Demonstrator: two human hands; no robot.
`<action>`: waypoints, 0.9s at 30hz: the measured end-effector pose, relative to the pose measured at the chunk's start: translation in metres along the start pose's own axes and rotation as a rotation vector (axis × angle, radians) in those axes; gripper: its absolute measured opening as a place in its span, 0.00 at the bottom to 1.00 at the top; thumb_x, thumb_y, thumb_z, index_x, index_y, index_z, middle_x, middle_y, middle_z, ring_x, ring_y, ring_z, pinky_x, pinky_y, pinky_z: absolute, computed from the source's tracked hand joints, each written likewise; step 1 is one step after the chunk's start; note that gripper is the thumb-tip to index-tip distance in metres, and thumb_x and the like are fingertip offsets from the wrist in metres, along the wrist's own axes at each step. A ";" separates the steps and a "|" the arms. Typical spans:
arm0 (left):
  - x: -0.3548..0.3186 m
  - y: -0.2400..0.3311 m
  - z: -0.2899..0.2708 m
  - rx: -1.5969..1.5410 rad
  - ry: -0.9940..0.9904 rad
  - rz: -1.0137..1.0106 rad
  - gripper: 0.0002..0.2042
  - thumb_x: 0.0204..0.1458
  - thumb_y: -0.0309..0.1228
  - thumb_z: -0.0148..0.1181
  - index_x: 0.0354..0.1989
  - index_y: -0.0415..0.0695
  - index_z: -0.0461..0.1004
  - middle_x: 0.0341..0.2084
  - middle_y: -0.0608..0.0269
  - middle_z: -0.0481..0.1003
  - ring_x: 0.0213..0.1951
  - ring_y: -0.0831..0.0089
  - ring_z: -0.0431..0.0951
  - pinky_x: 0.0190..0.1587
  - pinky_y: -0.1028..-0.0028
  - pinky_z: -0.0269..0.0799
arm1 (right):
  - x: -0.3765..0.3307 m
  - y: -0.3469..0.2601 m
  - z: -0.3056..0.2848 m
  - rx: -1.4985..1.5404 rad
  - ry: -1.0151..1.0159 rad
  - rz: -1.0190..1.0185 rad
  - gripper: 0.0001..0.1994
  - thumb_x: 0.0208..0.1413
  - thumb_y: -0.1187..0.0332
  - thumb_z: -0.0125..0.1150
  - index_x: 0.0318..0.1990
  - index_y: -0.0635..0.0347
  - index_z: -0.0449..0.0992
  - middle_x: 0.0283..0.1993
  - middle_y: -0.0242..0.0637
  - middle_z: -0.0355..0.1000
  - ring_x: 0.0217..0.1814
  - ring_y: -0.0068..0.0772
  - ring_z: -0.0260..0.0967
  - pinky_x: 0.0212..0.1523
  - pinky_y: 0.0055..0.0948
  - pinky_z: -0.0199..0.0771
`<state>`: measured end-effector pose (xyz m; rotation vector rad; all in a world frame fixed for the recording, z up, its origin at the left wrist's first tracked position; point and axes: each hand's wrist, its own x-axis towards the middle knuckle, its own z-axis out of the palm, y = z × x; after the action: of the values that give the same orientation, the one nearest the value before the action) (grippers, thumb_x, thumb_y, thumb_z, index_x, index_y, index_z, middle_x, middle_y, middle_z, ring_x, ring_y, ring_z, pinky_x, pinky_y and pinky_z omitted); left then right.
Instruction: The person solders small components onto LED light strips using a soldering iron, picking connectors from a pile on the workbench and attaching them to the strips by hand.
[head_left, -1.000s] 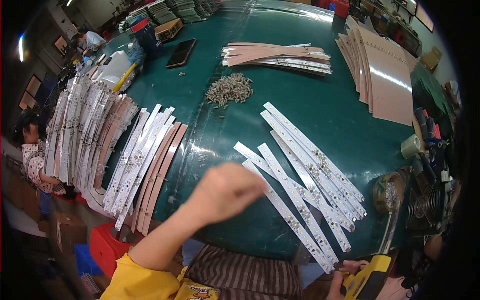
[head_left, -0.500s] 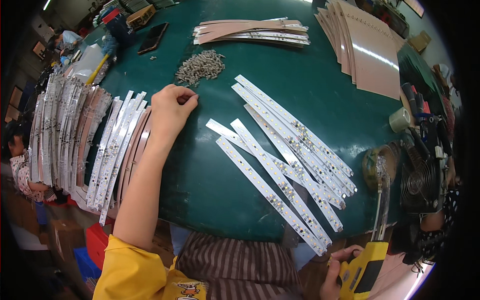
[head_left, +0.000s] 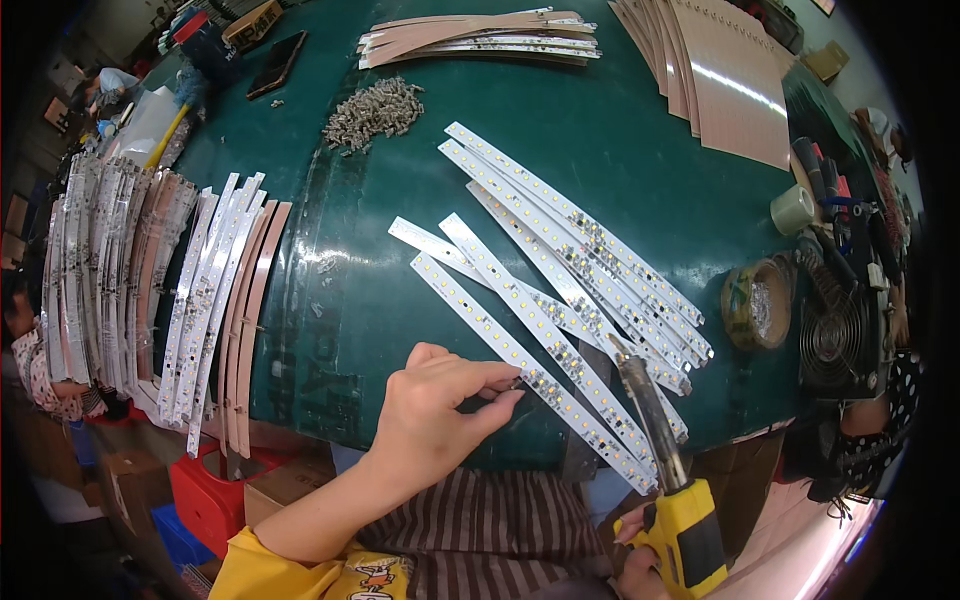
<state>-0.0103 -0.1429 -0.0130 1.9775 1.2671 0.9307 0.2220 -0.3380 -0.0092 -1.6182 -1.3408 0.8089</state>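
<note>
My left hand (head_left: 432, 412) pinches a small dark part (head_left: 517, 382) between thumb and forefinger, right beside the nearest white LED strip board (head_left: 470, 314). What kind of part it is I cannot make out. My right hand (head_left: 638, 562) grips a yellow and black soldering gun (head_left: 694, 542) at the lower edge. Its metal barrel (head_left: 650, 410) reaches up over the lower ends of the strips, tip pointing up and left. Several more LED strips (head_left: 575, 222) lie fanned and partly crossed on the green table mat (head_left: 350, 215).
A heap of small metallic parts (head_left: 375, 113) lies farther back. Stacked strips (head_left: 215, 290) stand at the left; another bundle (head_left: 480, 40) and brown sheets (head_left: 735, 100) lie behind. At the right are a tape roll (head_left: 740, 310), a small white roll (head_left: 792, 210) and a black fan (head_left: 833, 338).
My left hand has come from beside the heap toward me, down to the nearest strip. My right hand has brought the soldering gun leftward, its barrel now over the strips. The view has shifted slightly.
</note>
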 end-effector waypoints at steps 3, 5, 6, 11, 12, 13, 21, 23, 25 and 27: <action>-0.005 -0.003 0.004 0.025 0.003 0.013 0.08 0.42 0.25 0.73 0.32 0.44 0.84 0.23 0.63 0.81 0.24 0.70 0.78 0.38 0.73 0.66 | -0.002 -0.003 0.004 0.012 0.012 -0.007 0.15 0.58 0.66 0.66 0.47 0.65 0.73 0.38 0.39 0.74 0.37 0.32 0.74 0.40 0.28 0.73; -0.006 -0.003 0.005 0.034 0.009 0.017 0.07 0.42 0.25 0.73 0.31 0.44 0.84 0.22 0.63 0.80 0.23 0.70 0.77 0.37 0.72 0.65 | -0.001 -0.004 0.004 0.016 0.017 -0.012 0.14 0.57 0.67 0.66 0.46 0.65 0.73 0.37 0.39 0.75 0.36 0.33 0.74 0.39 0.28 0.74; -0.006 -0.003 0.005 0.047 0.008 0.011 0.07 0.42 0.25 0.73 0.31 0.44 0.84 0.22 0.63 0.80 0.22 0.69 0.76 0.37 0.72 0.65 | -0.001 -0.004 0.003 0.016 0.018 -0.014 0.13 0.57 0.67 0.66 0.45 0.65 0.74 0.36 0.39 0.75 0.36 0.33 0.74 0.39 0.28 0.74; -0.005 -0.002 0.006 0.047 0.019 0.047 0.06 0.43 0.25 0.73 0.30 0.45 0.84 0.22 0.63 0.80 0.22 0.68 0.75 0.36 0.72 0.65 | -0.002 -0.004 0.004 0.024 0.011 -0.029 0.11 0.55 0.69 0.68 0.41 0.64 0.76 0.34 0.39 0.75 0.34 0.35 0.76 0.37 0.29 0.75; -0.005 -0.002 0.006 0.053 0.013 0.029 0.06 0.43 0.25 0.73 0.30 0.45 0.84 0.22 0.63 0.80 0.22 0.68 0.75 0.36 0.72 0.65 | -0.002 -0.004 0.005 0.026 0.011 -0.032 0.10 0.54 0.69 0.68 0.40 0.63 0.77 0.34 0.39 0.76 0.33 0.35 0.76 0.36 0.29 0.75; -0.005 -0.002 0.006 0.054 0.026 0.049 0.06 0.43 0.25 0.74 0.30 0.45 0.84 0.22 0.63 0.80 0.23 0.69 0.75 0.36 0.72 0.64 | -0.002 -0.005 0.005 0.027 0.012 -0.031 0.09 0.54 0.69 0.68 0.40 0.63 0.77 0.33 0.39 0.76 0.33 0.36 0.76 0.36 0.29 0.76; -0.008 -0.005 0.006 0.242 0.041 0.179 0.06 0.45 0.28 0.72 0.31 0.48 0.81 0.25 0.71 0.77 0.30 0.71 0.74 0.41 0.66 0.58 | 0.007 0.010 -0.001 0.046 -0.098 -0.335 0.10 0.44 0.77 0.66 0.37 0.64 0.79 0.35 0.45 0.76 0.36 0.48 0.77 0.40 0.36 0.77; -0.008 -0.005 0.007 0.257 0.051 0.165 0.06 0.45 0.29 0.72 0.30 0.49 0.80 0.25 0.72 0.76 0.30 0.71 0.73 0.40 0.66 0.56 | -0.003 0.015 0.008 0.078 -0.059 -0.022 0.12 0.41 0.79 0.64 0.38 0.66 0.79 0.36 0.47 0.76 0.38 0.50 0.77 0.42 0.38 0.77; -0.009 -0.005 0.007 0.264 0.057 0.156 0.06 0.44 0.29 0.72 0.29 0.49 0.80 0.24 0.72 0.75 0.30 0.71 0.73 0.40 0.66 0.55 | -0.013 0.019 0.013 0.067 -0.061 0.117 0.13 0.40 0.80 0.64 0.38 0.67 0.78 0.37 0.49 0.76 0.39 0.52 0.76 0.43 0.39 0.77; -0.010 -0.006 0.007 0.264 0.055 0.146 0.06 0.44 0.29 0.72 0.29 0.50 0.80 0.24 0.73 0.75 0.30 0.72 0.72 0.40 0.66 0.54 | -0.020 0.024 0.012 0.014 -0.106 0.085 0.13 0.40 0.80 0.64 0.38 0.68 0.78 0.37 0.50 0.75 0.39 0.52 0.76 0.44 0.39 0.77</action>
<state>-0.0103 -0.1505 -0.0239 2.2886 1.3488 0.9311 0.2173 -0.3567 -0.0368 -1.6505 -1.3443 0.9650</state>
